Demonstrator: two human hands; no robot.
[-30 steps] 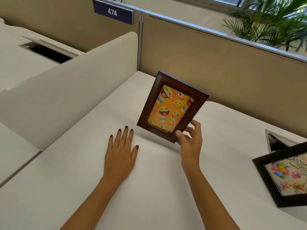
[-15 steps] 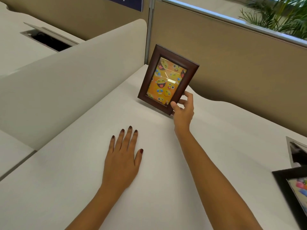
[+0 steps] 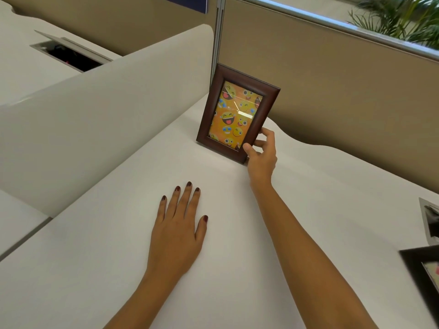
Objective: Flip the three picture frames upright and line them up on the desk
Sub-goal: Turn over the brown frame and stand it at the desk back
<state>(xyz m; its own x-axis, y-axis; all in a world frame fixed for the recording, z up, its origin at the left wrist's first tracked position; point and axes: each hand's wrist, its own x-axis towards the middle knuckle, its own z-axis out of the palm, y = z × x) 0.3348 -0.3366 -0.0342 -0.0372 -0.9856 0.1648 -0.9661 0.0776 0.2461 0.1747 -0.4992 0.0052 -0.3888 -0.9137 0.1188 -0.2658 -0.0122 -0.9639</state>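
Head view shows, nearest to me, my left hand (image 3: 177,230) lying flat on the desk (image 3: 237,269) with the fingers spread, holding nothing. Further out, my right hand (image 3: 262,153) pinches the lower right corner of the brown frame (image 3: 237,112), thumb on the front and fingers behind it. The frame stands with its long axis nearly vertical, slightly tilted back, its bottom edge on the desk near the far partition (image 3: 332,91); it lies left and above my right grip, so I judge this hand must steady and release it, while a black frame (image 3: 420,276) waits at the right edge.

two picture frames (image 3: 237,115) (image 3: 425,279), two hands (image 3: 177,233) (image 3: 262,155), one desk (image 3: 237,269), one plant (image 3: 403,17)
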